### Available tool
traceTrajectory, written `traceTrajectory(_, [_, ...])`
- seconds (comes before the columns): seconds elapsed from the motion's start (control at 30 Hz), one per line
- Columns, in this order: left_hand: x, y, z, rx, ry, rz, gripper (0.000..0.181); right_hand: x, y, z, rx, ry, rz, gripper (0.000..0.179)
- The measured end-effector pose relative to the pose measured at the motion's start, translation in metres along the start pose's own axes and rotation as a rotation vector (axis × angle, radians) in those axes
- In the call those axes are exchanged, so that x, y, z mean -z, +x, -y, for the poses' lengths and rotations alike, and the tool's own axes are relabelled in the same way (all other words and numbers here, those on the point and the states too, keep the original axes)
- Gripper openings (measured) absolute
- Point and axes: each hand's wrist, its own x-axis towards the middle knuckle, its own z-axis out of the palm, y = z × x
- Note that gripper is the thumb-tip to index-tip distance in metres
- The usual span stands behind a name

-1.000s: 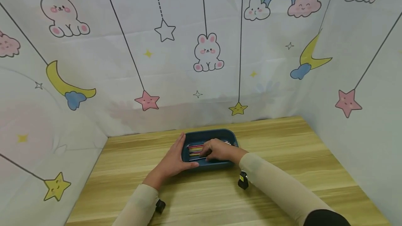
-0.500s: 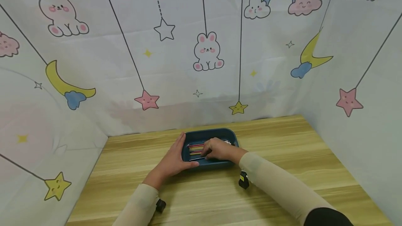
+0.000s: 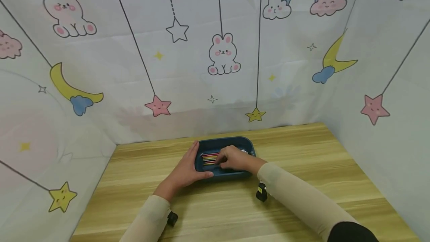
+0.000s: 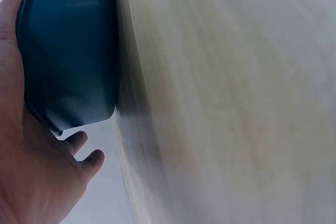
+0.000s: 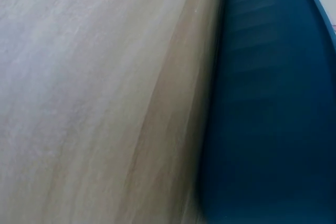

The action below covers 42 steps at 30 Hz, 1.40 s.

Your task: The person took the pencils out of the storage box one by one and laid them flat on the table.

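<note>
A dark blue tray (image 3: 224, 177) with rounded corners stands on the table in the head view. Inside lie several thin, coloured sticks (image 3: 209, 158), side by side, pink, yellow and dark among them; their exact kind is too small to tell. My left hand (image 3: 183, 171) spans the tray's left end, its thumb along the near rim and its straight fingers along the end wall. Over the sticks, my right hand (image 3: 235, 159) reaches into the tray with curled fingers. Its fingertips pinch at the sticks' near side, partly hidden. The right wrist view shows the tray's outer wall (image 5: 273, 114).
The wood-patterned table (image 3: 215, 212) stretches in front of and beside the tray. Behind it hangs a white cloth (image 3: 188, 74) with printed rabbits and stars, continuing along both sides. Small black wrist cameras (image 3: 172, 219) sit under the sleeves.
The single stick that lay apart along the tray's near side is no longer seen there. My right hand has shifted slightly; my left hand stays at the tray's end.
</note>
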Motion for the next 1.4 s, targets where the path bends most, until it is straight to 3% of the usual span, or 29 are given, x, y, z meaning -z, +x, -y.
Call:
traceTrajectory(0.33, [-0.001,0.002,0.002,-0.008,0.006,-0.002,0.133,0.012,0.001,-0.002,0.013,0.051,-0.037,0.020])
traceTrajectory(0.67, [0.001,0.001,0.001,-0.008,0.006,-0.001,0.137,0.042,-0.007,0.009,0.025,0.088,-0.049,0.020])
traceTrajectory(1.13, [0.000,0.000,-0.002,0.004,0.013,-0.008,0.136,0.085,-0.041,0.006,0.001,0.174,-0.030,0.020])
traceTrajectory(1.4, [-0.001,-0.001,-0.001,-0.001,0.012,-0.027,0.136,0.111,-0.059,-0.010,0.004,0.119,-0.035,0.020])
